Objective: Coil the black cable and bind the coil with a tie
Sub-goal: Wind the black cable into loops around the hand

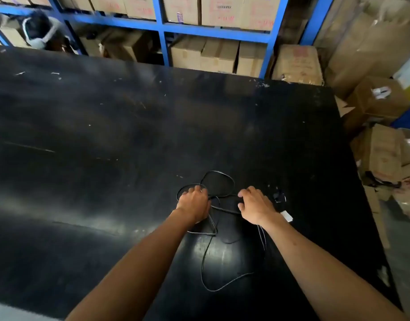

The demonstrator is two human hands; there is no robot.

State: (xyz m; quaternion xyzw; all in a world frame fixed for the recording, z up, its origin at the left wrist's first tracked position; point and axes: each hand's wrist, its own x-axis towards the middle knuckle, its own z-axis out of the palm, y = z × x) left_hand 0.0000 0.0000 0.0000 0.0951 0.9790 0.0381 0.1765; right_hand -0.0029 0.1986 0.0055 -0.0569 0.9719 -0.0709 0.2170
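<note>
A thin black cable [219, 174] lies in loose, tangled loops on the black table [106, 126], with a long strand trailing toward me. My left hand [194, 202] rests palm down on the left loops, fingers curled over the cable. To its right, my right hand [255, 205] presses on the strands, fingers bent. Whether either hand actually grips the cable is hidden under the palms. A small white tag [286, 215] lies just right of my right wrist. A small dark piece [279, 196] lies beyond it.
The table's right edge [352, 172] drops to a floor crowded with cardboard boxes [380, 100]. Behind the far edge stands a blue shelf rack [163, 26] full of cartons. A person in dark clothes [40, 31] is at the far left.
</note>
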